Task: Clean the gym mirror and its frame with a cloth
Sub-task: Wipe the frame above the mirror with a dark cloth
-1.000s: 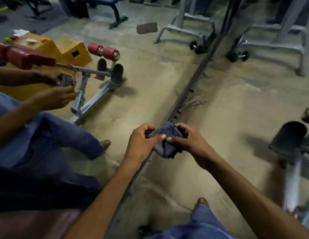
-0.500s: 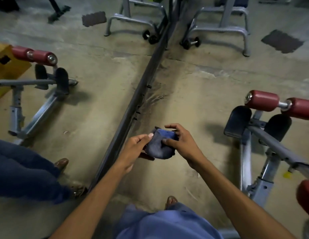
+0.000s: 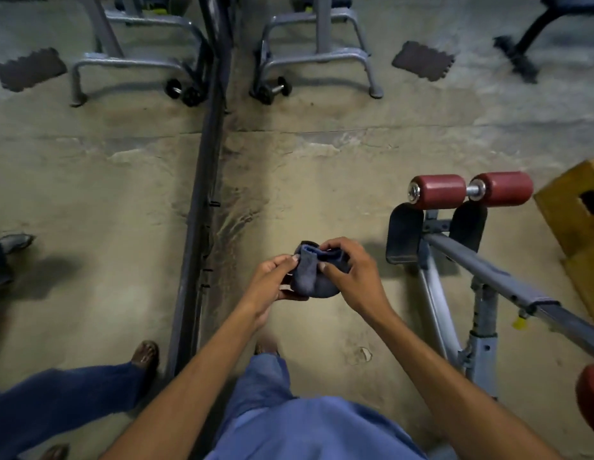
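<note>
A bunched blue cloth [image 3: 313, 277] sits between both my hands at the centre of the view, above the concrete floor. My left hand [image 3: 272, 283] pinches its left side with thumb and fingers. My right hand [image 3: 350, 272] curls over the top and right side of it. The mirror's dark metal bottom frame [image 3: 202, 207] runs from the lower left up to the top centre, to the left of my hands. The mirror glass [image 3: 90, 194] lies left of that frame and reflects the floor.
A grey bench with red roller pads [image 3: 468, 190] stands close on my right, beside a yellow wooden box [image 3: 574, 207]. A grey machine base with small wheels [image 3: 315, 58] stands ahead by the frame. Dark floor mat pieces [image 3: 421, 59] lie farther off. Blue-trousered legs [image 3: 73, 393] show in the mirror.
The view has swung right, so the mirror frame now lies left of my hands and the real bench appears on the right. Both hands keep working the cloth, shifting their grip.
</note>
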The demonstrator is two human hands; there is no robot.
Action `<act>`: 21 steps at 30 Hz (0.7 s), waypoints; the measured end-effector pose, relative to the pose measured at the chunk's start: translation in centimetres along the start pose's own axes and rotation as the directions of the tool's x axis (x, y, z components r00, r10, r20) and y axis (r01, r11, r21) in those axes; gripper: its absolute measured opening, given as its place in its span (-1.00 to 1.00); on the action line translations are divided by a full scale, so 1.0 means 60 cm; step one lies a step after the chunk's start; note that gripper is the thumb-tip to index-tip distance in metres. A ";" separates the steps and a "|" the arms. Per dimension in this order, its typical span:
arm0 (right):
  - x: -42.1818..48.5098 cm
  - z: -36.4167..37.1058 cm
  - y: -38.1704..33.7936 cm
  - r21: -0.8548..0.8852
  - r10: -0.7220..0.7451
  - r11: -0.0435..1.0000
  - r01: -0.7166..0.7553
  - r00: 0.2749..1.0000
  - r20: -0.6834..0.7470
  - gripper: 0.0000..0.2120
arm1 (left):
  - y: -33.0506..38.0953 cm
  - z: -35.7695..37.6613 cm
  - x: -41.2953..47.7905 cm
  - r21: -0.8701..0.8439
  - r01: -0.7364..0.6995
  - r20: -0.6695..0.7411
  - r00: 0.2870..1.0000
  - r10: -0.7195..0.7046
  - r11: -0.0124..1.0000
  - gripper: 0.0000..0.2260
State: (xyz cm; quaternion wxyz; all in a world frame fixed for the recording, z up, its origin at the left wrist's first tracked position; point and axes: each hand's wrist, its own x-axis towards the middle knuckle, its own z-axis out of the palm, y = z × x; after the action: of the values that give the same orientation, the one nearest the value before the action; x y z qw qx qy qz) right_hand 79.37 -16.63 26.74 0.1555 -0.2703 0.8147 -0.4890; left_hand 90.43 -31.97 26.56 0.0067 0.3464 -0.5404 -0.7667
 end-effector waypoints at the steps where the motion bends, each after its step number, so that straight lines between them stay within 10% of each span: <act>1: 0.022 0.005 -0.005 -0.010 0.005 1.000 -0.006 0.999 -0.039 -0.72 | 0.018 -0.005 0.026 0.013 0.013 0.011 1.000 -0.013 1.000 -0.77; 21: 0.425 -0.111 0.081 -0.182 -0.087 0.983 -0.004 0.867 -0.490 -0.91 | 0.279 0.143 0.517 0.254 0.038 0.286 0.952 -0.112 0.967 -0.81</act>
State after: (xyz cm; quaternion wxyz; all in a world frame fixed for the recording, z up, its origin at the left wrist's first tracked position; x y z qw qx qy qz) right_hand 53.99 -25.19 25.90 -0.0939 -0.1661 0.8614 -0.4707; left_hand 56.16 -43.81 25.74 -0.1470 0.2456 -0.6121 -0.7372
